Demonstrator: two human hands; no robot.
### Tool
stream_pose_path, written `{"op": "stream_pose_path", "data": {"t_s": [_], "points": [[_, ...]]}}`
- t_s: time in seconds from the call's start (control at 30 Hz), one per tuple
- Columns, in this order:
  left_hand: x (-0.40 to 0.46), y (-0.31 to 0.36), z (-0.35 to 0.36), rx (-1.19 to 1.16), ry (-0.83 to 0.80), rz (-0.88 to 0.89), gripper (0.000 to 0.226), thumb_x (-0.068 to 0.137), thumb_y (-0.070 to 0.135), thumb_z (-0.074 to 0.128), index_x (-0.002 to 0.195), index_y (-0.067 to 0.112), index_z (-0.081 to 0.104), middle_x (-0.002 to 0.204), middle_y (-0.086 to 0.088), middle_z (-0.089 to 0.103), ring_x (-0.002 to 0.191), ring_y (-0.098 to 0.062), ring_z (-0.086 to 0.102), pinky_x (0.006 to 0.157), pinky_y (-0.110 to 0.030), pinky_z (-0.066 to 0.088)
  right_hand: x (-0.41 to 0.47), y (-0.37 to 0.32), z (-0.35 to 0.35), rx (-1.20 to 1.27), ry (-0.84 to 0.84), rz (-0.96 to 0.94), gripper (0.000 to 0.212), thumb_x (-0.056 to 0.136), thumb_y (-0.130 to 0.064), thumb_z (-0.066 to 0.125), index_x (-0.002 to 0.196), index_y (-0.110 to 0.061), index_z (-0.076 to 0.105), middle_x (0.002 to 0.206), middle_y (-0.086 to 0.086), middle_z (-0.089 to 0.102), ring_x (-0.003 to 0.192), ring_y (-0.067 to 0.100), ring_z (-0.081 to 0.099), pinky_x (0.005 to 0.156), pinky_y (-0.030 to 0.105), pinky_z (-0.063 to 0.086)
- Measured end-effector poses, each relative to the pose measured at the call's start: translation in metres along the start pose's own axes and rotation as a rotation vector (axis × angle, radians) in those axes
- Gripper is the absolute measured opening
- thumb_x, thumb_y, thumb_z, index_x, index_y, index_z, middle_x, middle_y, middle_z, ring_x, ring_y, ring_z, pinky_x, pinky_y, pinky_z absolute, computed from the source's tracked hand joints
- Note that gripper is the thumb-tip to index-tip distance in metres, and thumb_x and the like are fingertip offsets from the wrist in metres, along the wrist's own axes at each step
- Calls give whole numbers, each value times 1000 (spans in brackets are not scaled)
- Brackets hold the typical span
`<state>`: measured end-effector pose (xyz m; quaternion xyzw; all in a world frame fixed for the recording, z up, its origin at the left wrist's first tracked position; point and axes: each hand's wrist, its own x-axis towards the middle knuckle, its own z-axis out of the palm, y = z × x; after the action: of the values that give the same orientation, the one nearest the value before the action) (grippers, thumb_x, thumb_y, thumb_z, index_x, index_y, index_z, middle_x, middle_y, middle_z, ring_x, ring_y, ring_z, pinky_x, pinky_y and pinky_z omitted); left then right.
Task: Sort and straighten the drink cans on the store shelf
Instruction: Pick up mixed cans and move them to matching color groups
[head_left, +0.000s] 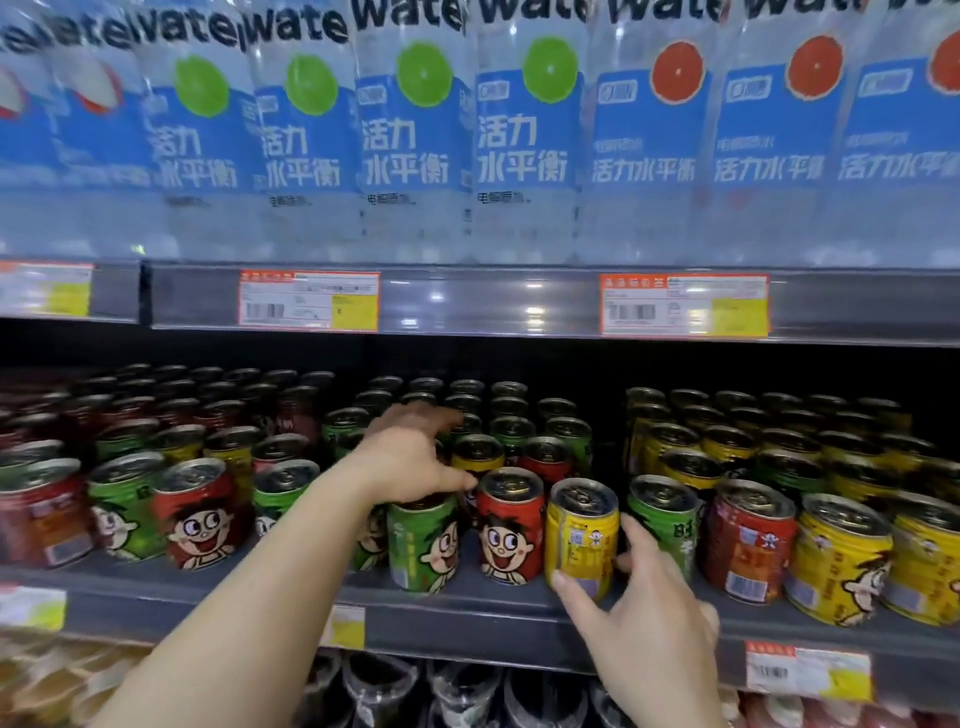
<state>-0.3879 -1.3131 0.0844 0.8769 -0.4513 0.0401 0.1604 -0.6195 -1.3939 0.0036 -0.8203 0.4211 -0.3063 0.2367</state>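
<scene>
- Left hand (410, 457) reaches over the front row, fingers curled down onto the top of a green can (423, 545), thumb at the rim
- Right hand (644, 618), fingers spread, pinches the tilted yellow can (583, 540) at the shelf edge (467, 618), at 3 o'clock from the red can (510, 525)
- Risk: the leaning yellow can may tip off the edge, or the left forearm may topple neighbours

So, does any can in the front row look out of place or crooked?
Yes. The colours are mixed: a yellow can gripped by the right hand stands between a red can and green ones. It also tilts, showing its barcode side.
</scene>
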Motion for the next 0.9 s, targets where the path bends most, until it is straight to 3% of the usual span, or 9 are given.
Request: {"op": "stream_pose_path", "data": {"t_s": [0.17, 0.33, 0.53, 0.7, 0.9], "points": [[25, -13, -2, -247, -150, 35, 84, 66, 42, 81, 139, 27, 44, 136, 2, 53, 120, -16, 53, 102, -31, 44, 3, -9, 7, -12, 63, 66, 82, 74, -67, 59, 140, -30, 28, 130, -10, 55, 122, 16, 49, 97, 41, 30], [41, -17, 5, -203, -246, 77, 83, 65, 39, 81, 139, 26, 45, 136, 2, 53, 119, -16, 53, 100, -29, 44, 4, -16, 19, 5, 123, 118, 85, 70, -62, 69, 136, -23, 33, 123, -4, 61, 115, 23, 55, 96, 43, 31], [53, -15, 6, -108, -330, 167, 92, 57, 51, 83, 138, 41, 40, 146, 8, 42, 131, -18, 43, 106, -35, 39, 9, -18, 34, -87, 182, 134, 91, 68, -64, 68, 140, -22, 33, 129, 3, 51, 122, 24, 46, 97, 46, 33], [60, -12, 11, -103, -283, 224, 85, 54, 50, 86, 129, 44, 47, 140, 7, 48, 124, -18, 48, 99, -31, 44, 11, -19, 37, -28, 242, 155, 83, 68, -60, 71, 136, -24, 41, 122, -1, 51, 118, 21, 48, 98, 44, 33], [59, -10, 12, -93, -266, 305, 77, 56, 48, 85, 123, 31, 51, 127, 5, 55, 109, -16, 53, 87, -28, 47, 8, -25, 34, 92, 287, 154, 83, 63, -58, 75, 133, -26, 45, 120, -4, 50, 113, 20, 52, 99, 46, 42]]}}
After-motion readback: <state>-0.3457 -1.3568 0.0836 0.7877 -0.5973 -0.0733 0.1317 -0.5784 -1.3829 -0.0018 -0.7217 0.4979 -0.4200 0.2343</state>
